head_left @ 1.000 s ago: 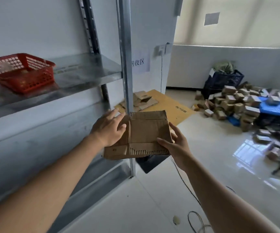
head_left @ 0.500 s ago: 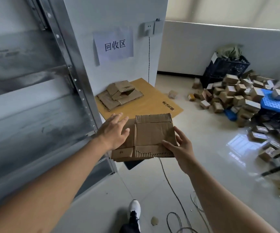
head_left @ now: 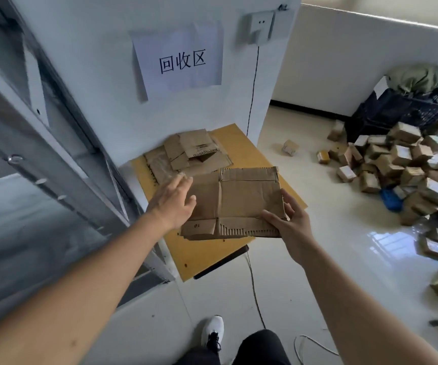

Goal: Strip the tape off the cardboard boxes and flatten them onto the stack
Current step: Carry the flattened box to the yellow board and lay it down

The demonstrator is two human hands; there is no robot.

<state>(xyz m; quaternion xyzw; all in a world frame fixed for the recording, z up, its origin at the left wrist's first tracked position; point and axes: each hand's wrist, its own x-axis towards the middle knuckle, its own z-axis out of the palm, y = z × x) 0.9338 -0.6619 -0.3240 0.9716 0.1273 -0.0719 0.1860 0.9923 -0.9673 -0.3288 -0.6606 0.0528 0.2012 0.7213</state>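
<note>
I hold a flattened brown cardboard box (head_left: 241, 204) level in the air above a yellow board (head_left: 241, 143) on the floor. My right hand (head_left: 289, 219) grips its right front corner, thumb on top and fingers underneath. My left hand (head_left: 173, 201) lies flat on its left edge with the fingers straight. Beyond it, on the far part of the board, rests a stack of flattened boxes (head_left: 189, 156) against the white wall.
A metal shelf frame (head_left: 62, 143) stands close on the left. A heap of taped small boxes (head_left: 402, 164) covers the floor on the right, before a dark crate (head_left: 399, 111). A cable (head_left: 254, 291) trails across the floor. My shoe (head_left: 212, 330) shows at the bottom.
I have stepped closer to the wall and the stack, carrying the flattened box forward over the yellow board. Both hands keep their places on it.
</note>
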